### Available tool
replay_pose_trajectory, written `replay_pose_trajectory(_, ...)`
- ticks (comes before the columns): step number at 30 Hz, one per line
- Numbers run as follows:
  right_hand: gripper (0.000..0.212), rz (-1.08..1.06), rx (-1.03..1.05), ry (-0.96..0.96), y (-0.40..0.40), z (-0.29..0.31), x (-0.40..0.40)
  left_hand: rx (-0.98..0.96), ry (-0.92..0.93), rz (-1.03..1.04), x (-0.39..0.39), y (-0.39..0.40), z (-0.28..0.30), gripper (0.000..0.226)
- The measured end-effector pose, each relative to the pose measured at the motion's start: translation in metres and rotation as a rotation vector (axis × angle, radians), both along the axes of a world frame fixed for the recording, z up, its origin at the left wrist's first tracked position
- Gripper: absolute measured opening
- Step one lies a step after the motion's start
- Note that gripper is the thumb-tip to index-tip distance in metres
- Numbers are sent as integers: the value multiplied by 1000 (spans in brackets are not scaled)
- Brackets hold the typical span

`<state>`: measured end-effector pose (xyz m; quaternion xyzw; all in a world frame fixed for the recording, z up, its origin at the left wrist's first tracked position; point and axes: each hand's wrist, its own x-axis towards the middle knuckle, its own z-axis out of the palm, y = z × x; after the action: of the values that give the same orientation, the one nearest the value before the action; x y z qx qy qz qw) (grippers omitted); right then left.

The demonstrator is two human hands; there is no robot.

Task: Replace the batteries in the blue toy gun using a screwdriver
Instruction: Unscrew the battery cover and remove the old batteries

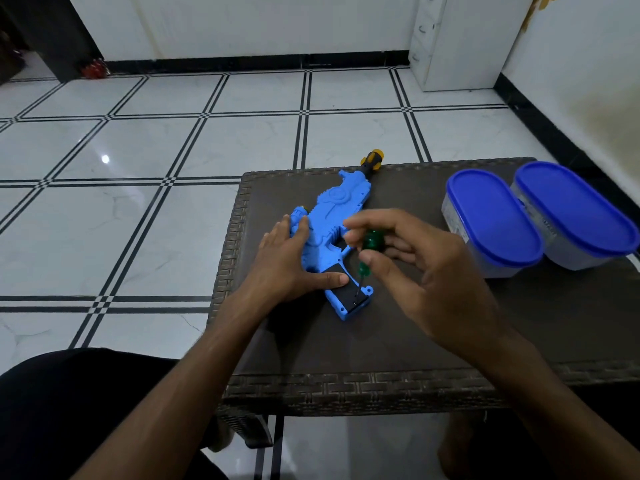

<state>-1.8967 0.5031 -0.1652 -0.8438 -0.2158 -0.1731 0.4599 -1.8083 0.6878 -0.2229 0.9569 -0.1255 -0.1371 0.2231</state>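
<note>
A: What carries the things, and what is the room like?

B: A dark brown woven-pattern counter (398,348) stands on a glossy white tiled floor (138,140) crossed by black double lines. Beyond the counter, white walls meet a black skirting, and a white cabinet (460,39) stands in the far corner.

A: Any containers?

B: 2 clear oval tubs with blue lids (493,216) (575,207), side by side and touching, on the counter to the right of the blue toy gun (329,216). I cannot tell what is in them.

A: Where is the gun?

B: Flat on the counter, muzzle toward the far edge, handle toward the person. A yellow-and-black piece (371,160) shows just past the muzzle.

A: And the hands?

B: The left hand (294,261) lies spread flat on the gun's rear body, thumb on the black cover of the handle; its grip is splayed, pressing down rather than clasping. The right hand (415,268) pinches the green screwdriver (370,245) at its handle with fingertips and thumb, the tip set on a screw near the handle's butt.
</note>
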Motion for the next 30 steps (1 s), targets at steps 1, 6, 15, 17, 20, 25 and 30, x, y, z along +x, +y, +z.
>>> replay_pose_trajectory(1,32,7,12,27,0,1,-1,5,-1,-1,0,0,0,118)
replay_pose_trajectory(6,25,-10,-81,-40,-1,-2,-1,3,-8,-4,1,1,-1,117)
replay_pose_trajectory(15,28,24,-91,-22,-1,0,-2,17,-8,2,1,0,-1,117)
replay_pose_trajectory(17,22,14,-128,-58,-1,0,-1,23,-14,-3,2,1,-1,116)
replay_pose_trajectory(20,18,-22,-131,-103,-3,1,0,18,-2,-4,2,1,-1,118)
replay_pose_trajectory(25,27,0,-79,-54,-5,1,-2,16,2,-2,0,-1,2,118)
replay_pose_trajectory(30,24,22,-154,-55,-8,1,-1,2,-4,0,0,1,-1,118)
